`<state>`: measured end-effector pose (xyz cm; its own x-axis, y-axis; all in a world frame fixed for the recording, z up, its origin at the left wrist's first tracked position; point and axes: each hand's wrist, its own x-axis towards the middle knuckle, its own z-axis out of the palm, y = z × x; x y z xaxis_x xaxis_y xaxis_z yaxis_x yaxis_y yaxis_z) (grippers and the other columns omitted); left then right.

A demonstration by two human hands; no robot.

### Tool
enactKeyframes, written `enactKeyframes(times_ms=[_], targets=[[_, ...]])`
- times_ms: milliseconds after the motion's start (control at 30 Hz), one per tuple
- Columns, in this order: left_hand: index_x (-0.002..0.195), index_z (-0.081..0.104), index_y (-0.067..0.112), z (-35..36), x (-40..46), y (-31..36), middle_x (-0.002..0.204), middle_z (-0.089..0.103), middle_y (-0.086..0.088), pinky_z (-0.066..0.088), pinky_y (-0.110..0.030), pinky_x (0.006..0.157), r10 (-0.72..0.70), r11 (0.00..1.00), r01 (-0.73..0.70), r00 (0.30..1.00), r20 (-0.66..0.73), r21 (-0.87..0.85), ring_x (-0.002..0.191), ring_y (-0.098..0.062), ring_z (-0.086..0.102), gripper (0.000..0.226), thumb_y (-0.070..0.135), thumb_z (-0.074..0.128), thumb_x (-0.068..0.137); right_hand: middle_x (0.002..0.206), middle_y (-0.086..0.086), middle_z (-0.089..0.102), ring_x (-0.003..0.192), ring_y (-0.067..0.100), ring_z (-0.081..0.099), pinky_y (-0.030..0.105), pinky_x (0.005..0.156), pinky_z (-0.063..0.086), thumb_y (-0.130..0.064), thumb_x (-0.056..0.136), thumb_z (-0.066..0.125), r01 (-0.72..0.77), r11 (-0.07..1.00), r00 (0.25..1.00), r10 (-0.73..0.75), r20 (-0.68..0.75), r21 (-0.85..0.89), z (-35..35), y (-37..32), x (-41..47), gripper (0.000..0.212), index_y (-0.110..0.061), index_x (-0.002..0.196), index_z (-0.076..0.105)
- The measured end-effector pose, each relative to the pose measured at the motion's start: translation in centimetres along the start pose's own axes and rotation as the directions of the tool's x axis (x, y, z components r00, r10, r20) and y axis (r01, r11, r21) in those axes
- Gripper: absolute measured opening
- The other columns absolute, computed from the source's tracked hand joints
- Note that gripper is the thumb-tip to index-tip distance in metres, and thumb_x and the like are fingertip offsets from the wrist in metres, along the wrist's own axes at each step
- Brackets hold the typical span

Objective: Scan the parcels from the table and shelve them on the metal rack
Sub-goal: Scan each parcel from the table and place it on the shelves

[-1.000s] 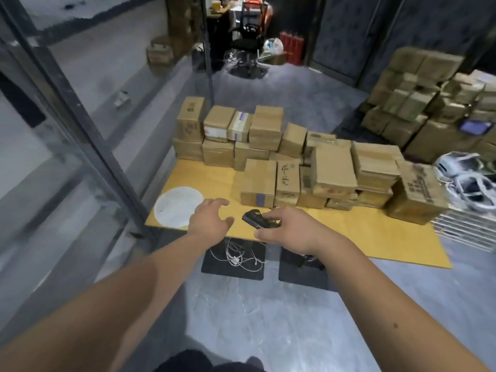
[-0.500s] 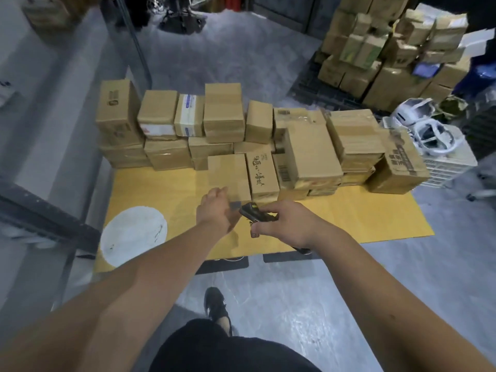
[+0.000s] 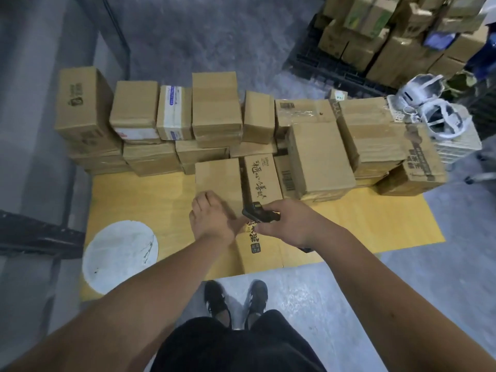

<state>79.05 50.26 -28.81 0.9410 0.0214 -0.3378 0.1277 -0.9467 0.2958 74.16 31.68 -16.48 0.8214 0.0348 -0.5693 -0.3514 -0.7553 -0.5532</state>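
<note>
Several brown cardboard parcels [image 3: 216,108] are stacked in rows on the yellow-covered table [image 3: 134,200]. A plain parcel [image 3: 218,175] stands at the front, next to one with black brush lettering [image 3: 261,178]. My left hand [image 3: 212,218] reaches over the table to the plain parcel's near edge; its fingers are loosely curled and hold nothing. Just to its right, my right hand [image 3: 290,224] grips a small black scanner [image 3: 259,214] pointing toward the front parcels.
A white round disc [image 3: 120,256] lies on the table's left front. A dark metal frame [image 3: 40,234] runs along the left. More boxes are piled on a black pallet [image 3: 335,68] at the back right, beside a white crate [image 3: 456,149] holding white shoes. My feet stand at the table's front edge.
I have stepped closer and now look further down; the table fills the view. Both hands moved forward, the left one up to the plain front parcel. The scanner stays in my right hand.
</note>
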Motion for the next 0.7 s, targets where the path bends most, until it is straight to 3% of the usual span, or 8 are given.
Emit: enactKeyframes(times_ms=[100,267,400,467,533,567,600,700], targets=[[0.156,0.023,0.008,0.0,0.2,-1.5,0.161,0.025,-0.013,0.027,-0.048,0.122,-0.010,0.998,0.009,1.000,-0.002,-0.055,0.149,-0.032,0.024,0.120,0.081,0.061,0.070,0.084,-0.001,0.064,0.057,0.009,0.049,0.014,0.039,0.033,-0.047,0.095,0.073,0.042,0.998,0.997,-0.039,0.063,-0.045,-0.7,0.2,0.8,0.035,-0.025,0.121,0.073],[0.162,0.022,0.022,-1.1,-0.9,-3.2,0.169,0.025,-0.004,0.009,-0.058,0.126,-0.092,0.975,0.080,0.995,-0.045,-0.209,0.155,-0.027,0.025,0.077,0.050,0.050,0.096,0.101,0.001,0.071,0.082,0.013,0.064,0.027,0.066,0.049,-0.055,0.091,0.073,0.114,0.984,0.983,-0.091,0.161,-0.138,-0.7,-0.2,2.3,0.041,-0.027,0.121,0.074],[0.157,0.037,0.027,-1.9,-1.5,-4.8,0.152,0.049,-0.004,0.040,-0.049,0.109,-0.235,0.909,0.178,0.966,-0.111,-0.377,0.137,-0.029,0.046,0.059,0.053,0.036,0.103,0.099,0.002,0.070,0.078,0.018,0.065,0.029,0.058,0.047,-0.056,0.090,0.072,0.166,0.967,0.969,-0.124,0.212,-0.194,-0.6,-1.2,3.1,0.039,-0.026,0.116,0.072],[0.147,0.050,0.036,-2.2,-1.7,-6.3,0.132,0.059,0.008,0.045,-0.040,0.099,-0.250,0.822,0.156,0.963,-0.102,-0.547,0.123,-0.020,0.054,0.047,0.053,0.033,0.106,0.098,0.002,0.070,0.079,0.020,0.066,0.031,0.059,0.051,-0.056,0.091,0.072,0.181,0.962,0.963,-0.131,0.234,-0.204,-0.3,-2.1,3.2,0.039,-0.025,0.115,0.072],[0.113,0.065,0.045,-2.7,-2.0,-7.8,0.099,0.064,0.019,0.054,-0.039,0.086,-0.278,0.710,0.140,0.956,-0.092,-0.691,0.097,-0.019,0.061,0.029,0.045,0.036,0.109,0.101,0.003,0.071,0.084,0.021,0.068,0.031,0.064,0.054,-0.058,0.091,0.072,0.193,0.960,0.959,-0.142,0.244,-0.201,0.0,-3.3,3.4,0.043,-0.024,0.119,0.071],[0.102,0.064,0.046,-3.0,-2.1,-8.7,0.089,0.063,0.016,0.059,-0.045,0.080,-0.289,0.660,0.130,0.953,-0.090,-0.740,0.088,-0.022,0.062,0.028,0.041,0.038,0.110,0.101,0.003,0.070,0.080,0.020,0.066,0.027,0.057,0.051,-0.057,0.092,0.072,0.193,0.961,0.960,-0.142,0.241,-0.199,0.3,-4.0,3.6,0.045,-0.024,0.122,0.071],[0.105,0.063,0.047,-3.2,-2.1,-9.7,0.088,0.062,0.013,0.061,-0.050,0.078,-0.295,0.621,0.129,0.952,-0.078,-0.773,0.087,-0.023,0.063,0.025,0.038,0.040,0.110,0.098,0.003,0.068,0.074,0.018,0.062,0.022,0.048,0.045,-0.056,0.093,0.072,0.191,0.961,0.961,-0.141,0.240,-0.201,0.5,-4.8,3.7,0.046,-0.024,0.126,0.070],[0.153,0.040,0.040,-3.8,-1.7,-13.1,0.110,0.060,0.004,0.064,-0.041,0.079,-0.273,0.550,0.113,0.961,-0.051,-0.828,0.100,-0.017,0.064,0.041,0.032,0.040,0.113,0.091,0.000,0.061,0.061,0.013,0.051,0.014,0.031,0.030,-0.053,0.095,0.072,0.180,0.963,0.962,-0.130,0.239,-0.200,1.6,-7.2,4.0,0.050,-0.024,0.135,0.067]])
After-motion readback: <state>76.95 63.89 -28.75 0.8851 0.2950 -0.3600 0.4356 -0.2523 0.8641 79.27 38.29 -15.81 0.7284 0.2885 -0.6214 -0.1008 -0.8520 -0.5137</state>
